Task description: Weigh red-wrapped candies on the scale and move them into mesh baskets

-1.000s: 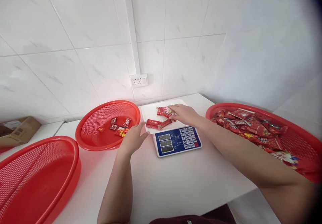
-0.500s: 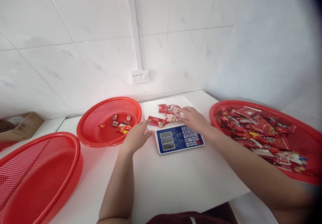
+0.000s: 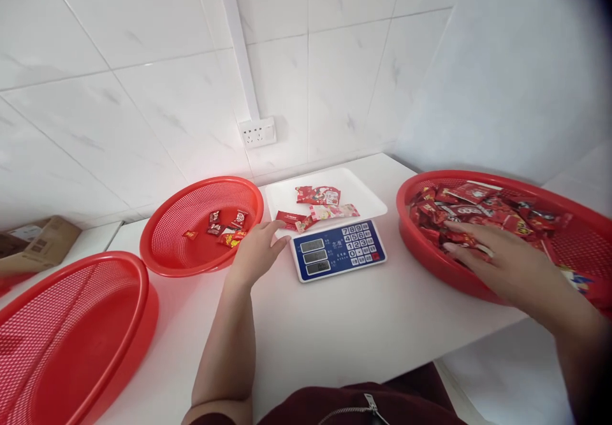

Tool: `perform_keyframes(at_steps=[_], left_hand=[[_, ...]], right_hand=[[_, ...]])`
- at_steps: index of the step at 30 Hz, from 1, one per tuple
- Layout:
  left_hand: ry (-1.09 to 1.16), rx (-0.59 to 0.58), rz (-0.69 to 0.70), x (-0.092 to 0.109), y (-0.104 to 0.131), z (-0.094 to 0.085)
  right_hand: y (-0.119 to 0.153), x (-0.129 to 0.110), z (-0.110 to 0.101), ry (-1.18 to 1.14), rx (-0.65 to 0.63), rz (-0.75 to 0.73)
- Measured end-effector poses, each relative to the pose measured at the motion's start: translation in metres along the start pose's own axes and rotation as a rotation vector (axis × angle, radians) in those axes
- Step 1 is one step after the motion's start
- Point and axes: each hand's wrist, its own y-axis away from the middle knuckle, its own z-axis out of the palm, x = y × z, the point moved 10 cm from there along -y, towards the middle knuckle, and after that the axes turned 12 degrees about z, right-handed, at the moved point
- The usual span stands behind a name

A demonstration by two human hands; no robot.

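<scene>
My left hand [image 3: 258,252] is at the near left corner of the white pan [image 3: 356,189] of a digital scale [image 3: 337,251]. Its fingers are stretched out, thumb apart, with the fingertips close to a dark red snack packet [image 3: 291,218]; whether they touch it I cannot tell. A pink packet [image 3: 335,211] and a red packet with a cartoon picture [image 3: 318,195] also lie on the pan. At the right, my right hand [image 3: 509,266] is over the heaped red snack packets [image 3: 478,211] in a red basket [image 3: 425,259], thumb and fingers spread around some of them.
Another red basket [image 3: 152,234] left of the scale holds several small wrapped candies [image 3: 215,226]. Nearer, at the left edge, stands a third red basket [image 3: 138,323]. A cardboard box [image 3: 52,243] is behind it. A wall socket [image 3: 258,132] is above the white table [image 3: 306,329].
My right hand has left the packets on the scale pan and moved right to the full basket. The left hand stays beside the pan. The view has shifted slightly.
</scene>
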Motion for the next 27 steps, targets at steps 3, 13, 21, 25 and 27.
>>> perform_keyframes(at_steps=[3, 13, 21, 25, 27], left_hand=[[0.002, 0.018, 0.09, 0.012, -0.006, 0.007], [-0.087, -0.023, 0.126, 0.025, -0.044, 0.04], [-0.051, 0.175, 0.126, 0.032, -0.034, 0.008], [-0.03, 0.232, 0.035, 0.018, 0.015, 0.02], [-0.012, 0.202, 0.009, 0.014, 0.04, 0.038]], right_hand=[[0.019, 0.015, -0.011, -0.023, 0.066, 0.068], [0.085, -0.064, 0.094, -0.361, -0.329, -0.278], [0.1, -0.062, 0.146, -0.46, -0.479, -0.25], [0.103, -0.061, 0.149, -0.501, -0.487, -0.259], [0.1, -0.059, 0.15, -0.512, -0.51, -0.233]])
